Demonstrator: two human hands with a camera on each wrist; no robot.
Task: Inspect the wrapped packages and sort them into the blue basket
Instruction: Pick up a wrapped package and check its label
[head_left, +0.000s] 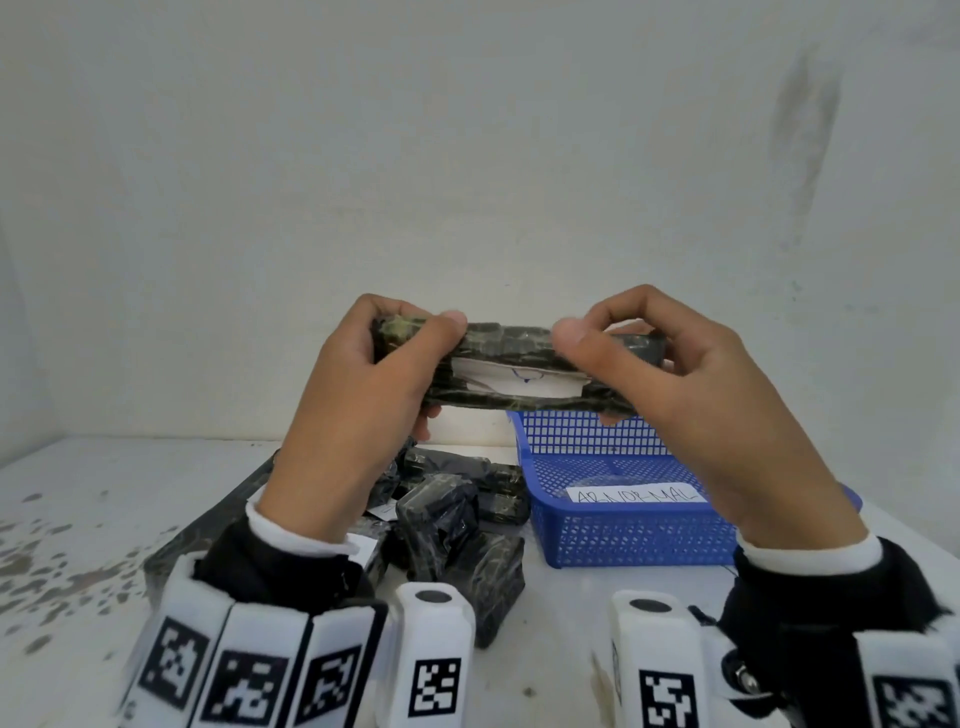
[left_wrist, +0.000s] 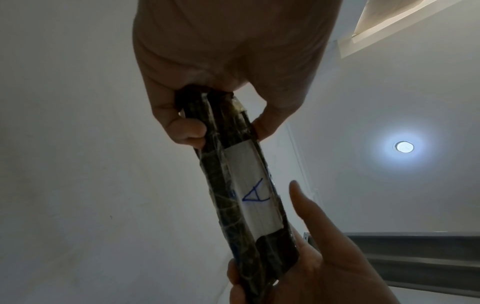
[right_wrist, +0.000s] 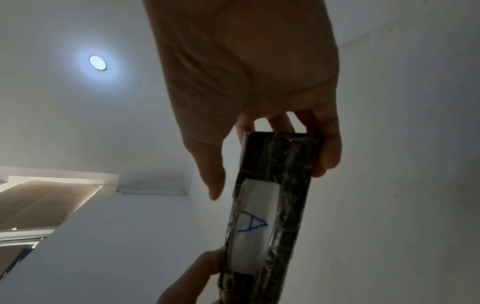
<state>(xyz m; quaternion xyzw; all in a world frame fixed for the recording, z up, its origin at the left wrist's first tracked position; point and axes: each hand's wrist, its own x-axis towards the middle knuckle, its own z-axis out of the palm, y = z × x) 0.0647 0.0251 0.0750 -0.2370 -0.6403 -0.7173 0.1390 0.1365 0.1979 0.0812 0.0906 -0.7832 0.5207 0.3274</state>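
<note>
I hold one black wrapped package (head_left: 519, 345) level in the air above the table, a hand at each end. My left hand (head_left: 415, 332) pinches its left end, thumb in front and fingers behind. My right hand (head_left: 602, 338) pinches the right end the same way. A white label (head_left: 519, 382) with a blue letter A (left_wrist: 255, 194) faces me. In the wrist views the package (left_wrist: 223, 185) (right_wrist: 285, 164) runs between the left hand (left_wrist: 215, 115) and the right hand (right_wrist: 272, 156). The blue basket (head_left: 623, 540) stands below right, with an ABNORMAL tag (head_left: 636, 493).
A pile of several black wrapped packages (head_left: 457, 525) lies on the white, stained table (head_left: 104, 519) just left of the basket. A white wall rises close behind the table. The wrist views look up at a ceiling light (left_wrist: 403, 146).
</note>
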